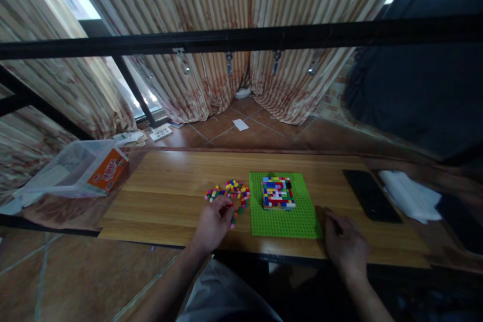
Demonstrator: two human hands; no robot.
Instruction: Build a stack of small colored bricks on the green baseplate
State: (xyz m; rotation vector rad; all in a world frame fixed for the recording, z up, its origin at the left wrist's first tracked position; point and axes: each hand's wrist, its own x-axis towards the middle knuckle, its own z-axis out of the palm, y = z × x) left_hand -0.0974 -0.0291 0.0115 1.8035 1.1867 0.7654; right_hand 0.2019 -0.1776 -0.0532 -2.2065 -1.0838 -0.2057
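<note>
Standing on a green baseplate (pixel 285 224) is a squarish, multicoloured block (pixel 278 193).

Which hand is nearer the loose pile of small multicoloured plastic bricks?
Left. The left hand is at the near side of the brick pile; the right hand is beyond the square green studded baseplate, by its near right corner.

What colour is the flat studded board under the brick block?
The board is bright green; it shows best in the head view.
</note>
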